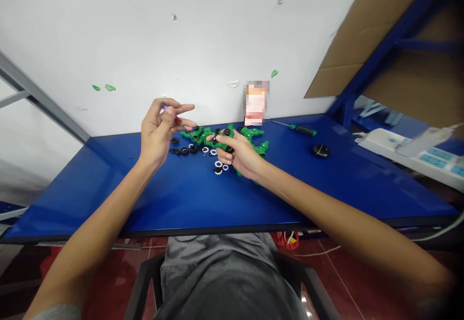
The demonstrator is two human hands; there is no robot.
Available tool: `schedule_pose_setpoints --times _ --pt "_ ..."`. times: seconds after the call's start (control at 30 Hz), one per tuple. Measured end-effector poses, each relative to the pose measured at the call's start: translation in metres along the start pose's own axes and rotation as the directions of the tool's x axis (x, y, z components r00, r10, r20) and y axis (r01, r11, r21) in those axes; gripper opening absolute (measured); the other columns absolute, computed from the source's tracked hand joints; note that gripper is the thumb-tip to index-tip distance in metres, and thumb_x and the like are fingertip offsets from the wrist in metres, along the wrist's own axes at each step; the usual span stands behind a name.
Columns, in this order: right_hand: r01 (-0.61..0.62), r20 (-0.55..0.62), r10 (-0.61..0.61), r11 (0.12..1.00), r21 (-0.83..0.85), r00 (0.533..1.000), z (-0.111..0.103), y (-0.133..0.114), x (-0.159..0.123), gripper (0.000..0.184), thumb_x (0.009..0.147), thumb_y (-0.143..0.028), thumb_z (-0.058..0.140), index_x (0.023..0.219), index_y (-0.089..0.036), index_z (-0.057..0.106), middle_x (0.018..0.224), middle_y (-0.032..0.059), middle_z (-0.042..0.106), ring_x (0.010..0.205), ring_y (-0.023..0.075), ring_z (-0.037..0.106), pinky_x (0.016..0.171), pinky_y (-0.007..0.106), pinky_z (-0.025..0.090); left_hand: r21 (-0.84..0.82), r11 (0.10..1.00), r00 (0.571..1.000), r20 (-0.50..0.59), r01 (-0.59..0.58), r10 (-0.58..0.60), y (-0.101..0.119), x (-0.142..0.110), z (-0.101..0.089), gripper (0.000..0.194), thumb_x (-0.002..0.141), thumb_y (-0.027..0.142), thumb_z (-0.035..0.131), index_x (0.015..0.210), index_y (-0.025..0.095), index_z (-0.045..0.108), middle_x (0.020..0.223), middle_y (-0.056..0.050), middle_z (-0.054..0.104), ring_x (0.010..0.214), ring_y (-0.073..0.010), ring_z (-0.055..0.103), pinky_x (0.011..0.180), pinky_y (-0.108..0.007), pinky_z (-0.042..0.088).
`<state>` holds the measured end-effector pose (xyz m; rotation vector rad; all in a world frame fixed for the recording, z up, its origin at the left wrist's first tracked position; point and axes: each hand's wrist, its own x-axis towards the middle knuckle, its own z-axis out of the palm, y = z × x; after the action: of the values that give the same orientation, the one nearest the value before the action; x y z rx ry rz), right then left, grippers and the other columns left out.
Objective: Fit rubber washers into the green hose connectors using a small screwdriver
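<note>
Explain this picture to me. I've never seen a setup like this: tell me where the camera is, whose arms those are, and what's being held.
This single picture comes from a camera worn on a person's head, looking forward and down, so the two arms are that person's own. The left hand pinches a small red-handled screwdriver. The right hand holds a green plastic fitting with a black end. On the blue table lie more green fittings, black rings, white rings, and a green-handled screwdriver.
</note>
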<state>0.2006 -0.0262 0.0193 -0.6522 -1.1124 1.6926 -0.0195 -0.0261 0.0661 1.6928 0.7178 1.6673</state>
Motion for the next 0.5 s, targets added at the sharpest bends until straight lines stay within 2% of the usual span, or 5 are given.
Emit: schedule_pose_setpoints --times 0.13,0.3,0.5 --pt "0.004 0.02 -0.004 1.0 -0.014 1.0 0.003 -0.001 -0.001 0.031 0.087 -0.032 0.081 0.094 -0.025 0.052 0.121 0.0051 0.077 0.053 0.0055 0.032 0.049 0.029 0.022 -0.032 0.998 0.998 -0.037 -0.045 0.043 -0.004 -0.005 0.006 0.039 0.103 0.06 0.072 0.106 0.025 0.055 0.123 -0.006 0.082 0.1 -0.0187 0.084 0.088 -0.031 0.07" --pt "-0.016 0.054 0.016 1.0 -0.015 0.998 0.004 0.001 -0.002 0.031 0.086 -0.032 0.083 0.095 -0.024 0.054 0.115 0.0041 0.077 0.051 0.0049 0.032 0.048 0.027 0.02 -0.04 0.998 0.999 0.026 -0.046 0.047 -0.005 -0.012 0.013 0.04 0.104 0.06 0.07 0.106 0.024 0.054 0.126 -0.007 0.082 0.106 -0.0203 0.084 0.093 -0.033 0.07" --pt "-0.005 0.073 0.006 1.0 -0.02 0.997 0.003 0.003 -0.002 0.034 0.087 -0.034 0.085 0.095 -0.025 0.054 0.116 0.0035 0.077 0.052 0.0049 0.033 0.046 0.027 0.023 -0.033 0.998 0.997 0.063 -0.052 0.054 -0.005 -0.013 0.012 0.039 0.105 0.059 0.07 0.106 0.023 0.055 0.127 -0.009 0.082 0.107 -0.0208 0.085 0.094 -0.031 0.07"
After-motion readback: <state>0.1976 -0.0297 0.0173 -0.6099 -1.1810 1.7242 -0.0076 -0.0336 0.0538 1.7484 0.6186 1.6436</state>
